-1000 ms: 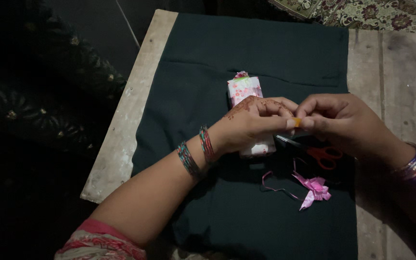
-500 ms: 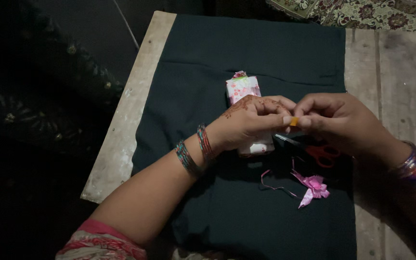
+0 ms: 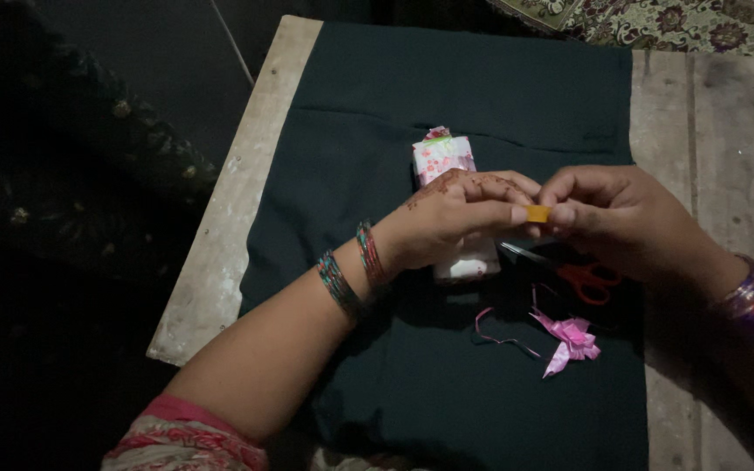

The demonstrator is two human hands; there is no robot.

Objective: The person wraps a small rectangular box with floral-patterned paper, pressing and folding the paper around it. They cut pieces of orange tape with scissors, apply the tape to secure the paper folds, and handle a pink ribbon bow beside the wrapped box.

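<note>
Since the earlier frames, almost nothing has shifted: both hands remain joined over the dark green cloth (image 3: 447, 96), and the small yellow piece (image 3: 538, 213) sits between the fingertips just as before.

The left hand (image 3: 451, 218) reaches in from the lower left, its thumb and forefinger pressed together on the yellow piece. The right hand (image 3: 626, 218) meets it from the other side, fingertips likewise pinched on the same piece. What the yellow piece is made of cannot be told at this light; it looks like a short strip of tape.

Taking the wrapped parcel (image 3: 444, 157) in pink floral paper as the landmark: it lies on the cloth, and the left hand covers its near end. The yellow piece is held just to the right of the parcel, above the cloth. The red-handled scissors (image 3: 591, 281) lie to the right of the parcel and nearer the person, partly under the right hand. The pink ribbon bow (image 3: 571, 338) lies nearer still, below the scissors, with a thin curled ribbon strand (image 3: 495, 336) just to its left.

Bangles (image 3: 351, 270) circle the left wrist. The cloth rests on a worn wooden board (image 3: 220, 262).
</note>
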